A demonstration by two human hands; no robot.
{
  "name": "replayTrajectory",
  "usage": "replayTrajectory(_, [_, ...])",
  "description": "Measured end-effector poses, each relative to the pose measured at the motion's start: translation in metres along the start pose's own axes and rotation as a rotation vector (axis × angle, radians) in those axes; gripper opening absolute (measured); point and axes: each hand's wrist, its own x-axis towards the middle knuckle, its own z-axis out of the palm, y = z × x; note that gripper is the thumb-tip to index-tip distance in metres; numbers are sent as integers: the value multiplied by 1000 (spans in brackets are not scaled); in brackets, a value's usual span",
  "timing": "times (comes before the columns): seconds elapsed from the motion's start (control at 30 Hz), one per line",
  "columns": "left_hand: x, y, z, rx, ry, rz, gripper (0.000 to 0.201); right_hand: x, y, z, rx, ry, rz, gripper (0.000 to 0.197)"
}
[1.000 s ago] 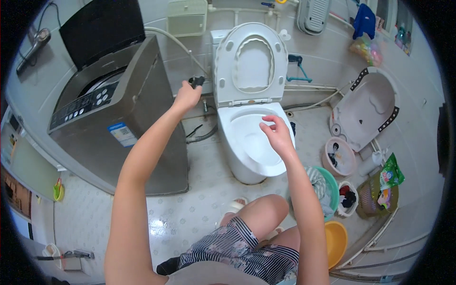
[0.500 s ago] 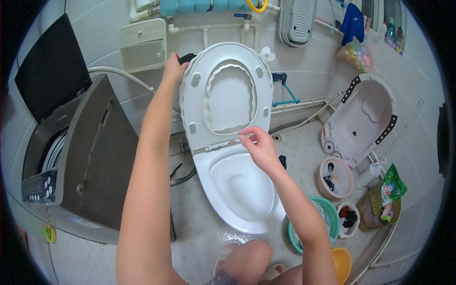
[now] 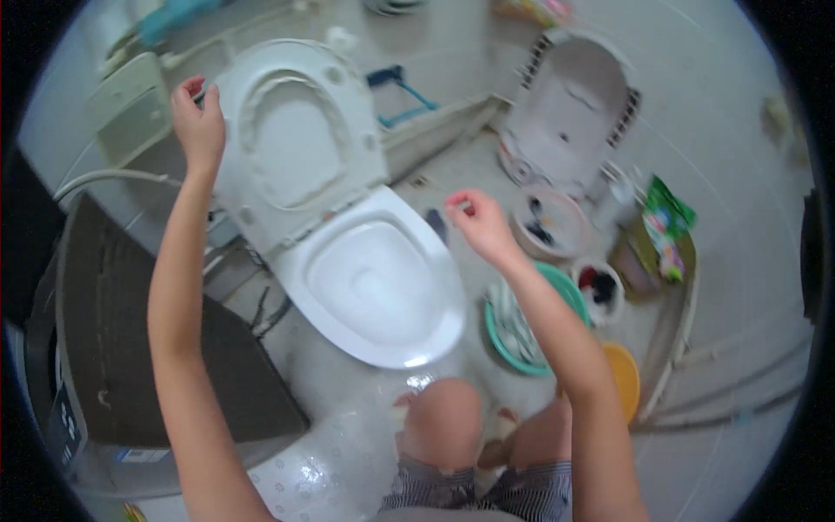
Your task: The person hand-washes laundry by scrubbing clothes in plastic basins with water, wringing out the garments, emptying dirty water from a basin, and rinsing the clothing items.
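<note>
Left hand raised beside toilet seat, finger hold unclear | right hand midair, fingers loosely curled, narrow

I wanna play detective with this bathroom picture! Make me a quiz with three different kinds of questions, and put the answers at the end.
1. Pick one: which hand is closer to the raised toilet seat?
A) the left hand
B) the right hand
2. True or false: there is cloth inside the green basin.
3. Fill in the missing word, left or right: in the picture, the yellow basin is to the ____ of the toilet bowl.

Key:
1. A
2. True
3. right
</note>
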Motion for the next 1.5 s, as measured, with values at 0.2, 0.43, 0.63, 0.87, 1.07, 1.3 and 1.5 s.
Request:
replayTrajectory(0.2, [-128, 181, 60, -510, -680, -6, 24, -105, 41, -159, -208, 356, 88, 22])
replayTrajectory(0.43, [-337, 351, 107, -748, -1231, 324, 30, -350, 181, -272, -354, 617, 573, 24])
replayTrajectory(0.63, [-509, 397, 137, -387, -1988, 603, 41, -415, 265, -242, -240, 406, 693, 23])
replayTrajectory(0.87, [-663, 397, 189, -569, -1821, 488, 46, -315, 349, -202, -444, 86, 491, 38])
replayTrajectory(1.07, [-729, 412, 212, -546, -1563, 484, 69, -298, 465, -141, -806, 109, 612, 53])
replayTrajectory(1.3, [-781, 394, 246, -187, -1698, 792, 52, -275, 502, -116, -673, 119, 855, 59])
replayTrajectory(1.5, [-752, 420, 270, -196, -1819, 645, 42, -269, 495, -141, -266, 500, 906, 40])
